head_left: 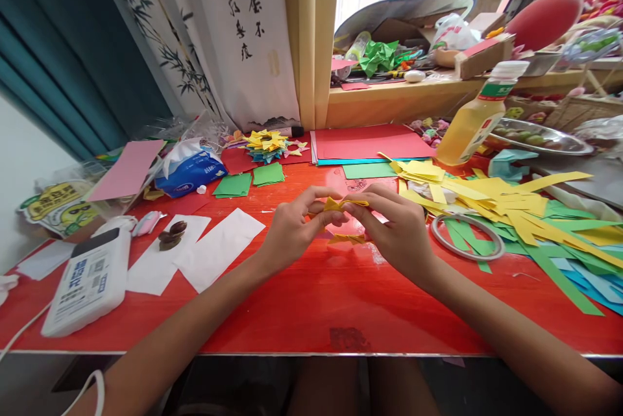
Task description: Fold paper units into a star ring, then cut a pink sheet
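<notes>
Above the middle of the red table (292,318), my left hand (299,224) and my right hand (392,228) meet around a folded yellow paper piece (335,204). The fingertips of both hands pinch it, one from each side, and partly cover it. Just below the hands lies another folded yellow paper piece (348,239) on the tabletop. Part of it is hidden by my right hand's fingers. To the right of my right hand, a roll of tape (438,234) rests on green paper strips (467,234).
Yellow paper strips (487,198) pile up at the right, near a bottle of yellow drink (472,117). Red paper sheets (374,142), green paper squares (233,185) and a folded paper star stack (265,143) lie at the back. White papers (224,250) and a white device (90,280) are left.
</notes>
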The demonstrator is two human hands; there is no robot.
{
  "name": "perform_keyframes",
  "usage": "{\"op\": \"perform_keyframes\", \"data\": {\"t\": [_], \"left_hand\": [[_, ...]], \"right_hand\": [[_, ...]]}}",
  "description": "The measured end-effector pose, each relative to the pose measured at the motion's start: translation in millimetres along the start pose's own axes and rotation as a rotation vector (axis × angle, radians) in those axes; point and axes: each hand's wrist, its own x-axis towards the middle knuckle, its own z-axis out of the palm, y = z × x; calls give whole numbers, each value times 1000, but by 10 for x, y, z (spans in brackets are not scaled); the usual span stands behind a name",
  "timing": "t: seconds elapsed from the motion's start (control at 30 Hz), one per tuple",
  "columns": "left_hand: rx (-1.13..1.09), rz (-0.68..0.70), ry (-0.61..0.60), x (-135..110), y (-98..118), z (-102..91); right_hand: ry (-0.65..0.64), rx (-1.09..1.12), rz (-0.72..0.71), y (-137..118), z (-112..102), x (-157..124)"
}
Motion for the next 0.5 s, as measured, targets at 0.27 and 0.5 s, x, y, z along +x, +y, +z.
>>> {"op": "perform_keyframes", "data": {"t": [0.27,0.5], "left_hand": [[-134,-83,-46,75,9,-49],[-38,-103,-43,67,-66,-43]], "right_hand": [[-222,39,296,49,-117,96],[-241,128,379,120,-20,9]]}}
